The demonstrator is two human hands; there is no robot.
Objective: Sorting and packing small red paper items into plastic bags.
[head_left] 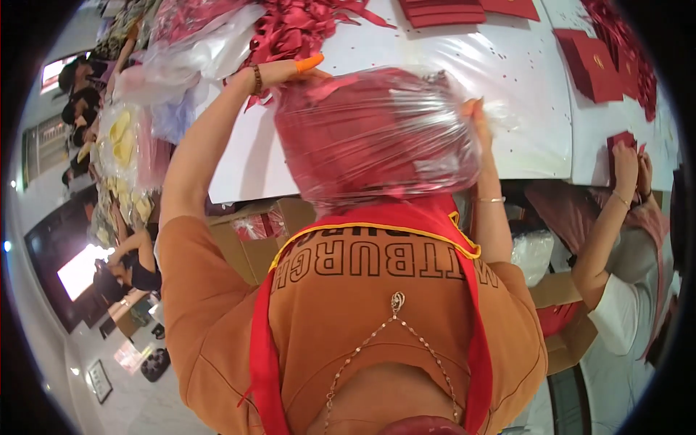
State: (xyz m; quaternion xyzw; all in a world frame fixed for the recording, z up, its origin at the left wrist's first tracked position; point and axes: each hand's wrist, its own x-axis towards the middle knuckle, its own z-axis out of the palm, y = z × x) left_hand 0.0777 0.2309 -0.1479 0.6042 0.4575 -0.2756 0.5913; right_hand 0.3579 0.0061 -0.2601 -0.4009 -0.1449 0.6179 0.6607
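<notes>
A clear plastic bag (pixel 377 138) packed with red contents is held up in front of my chest, at the table's near edge. My left hand (pixel 286 75) has hold of its upper left corner, an orange cover on one finger; the other fingers are partly hidden behind the bag. At the bag's right end the plastic is gathered and creased, and my right hand (pixel 478 123) grips it there. An orange cover shows on a right fingertip too. What exactly the red contents are is blurred by the shiny plastic.
Red ribbons (pixel 301 29) are heaped on the white table (pixel 533 141) beyond my left hand, beside clear plastic bags (pixel 206 51). Red folders (pixel 446 11) lie at the far side, more (pixel 591 65) at right. A co-worker's hands (pixel 631 170) hold something red. Cardboard boxes (pixel 565 290) stand below.
</notes>
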